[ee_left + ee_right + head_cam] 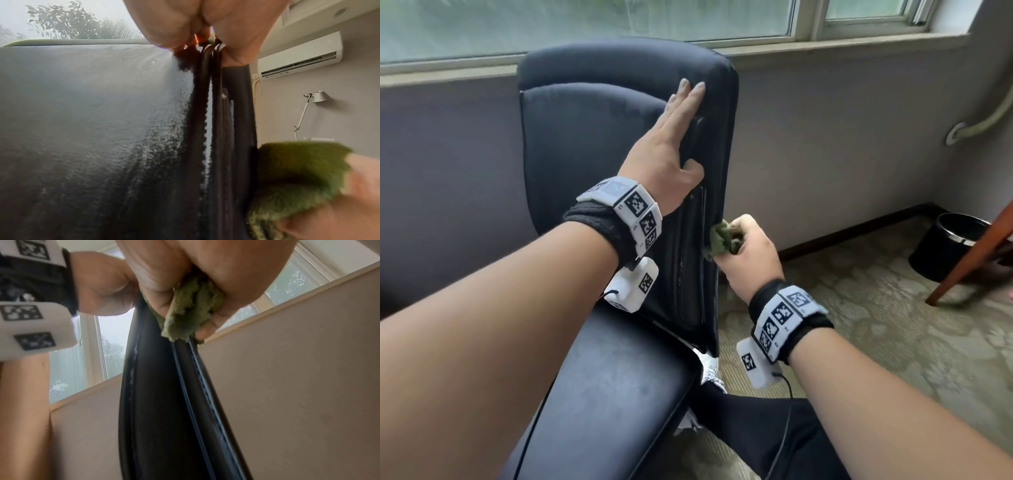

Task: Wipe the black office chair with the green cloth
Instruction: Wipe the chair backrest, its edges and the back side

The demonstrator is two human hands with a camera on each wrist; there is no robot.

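Left hand [664, 150] lies flat, fingers straight, on the black office chair [592, 144] backrest; right hand [748, 250] grip's clenched round the green cloth [722, 240] against its right edge.

Looks like a hotel room or small office I'm in: patterned carpet [876, 308], wall air conditioner [298, 56], wall lamp [314, 100], black bin [948, 243].

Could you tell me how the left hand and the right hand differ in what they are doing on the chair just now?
The left hand lies flat with straight fingers against the chair backrest, high up; the right hand sits lower, at the backrest's side edge. The left hand holds nothing, while the right hand's grip is curled round the bunched green cloth, pressing it on the edge. Both wear marker wristbands and touch the backrest.
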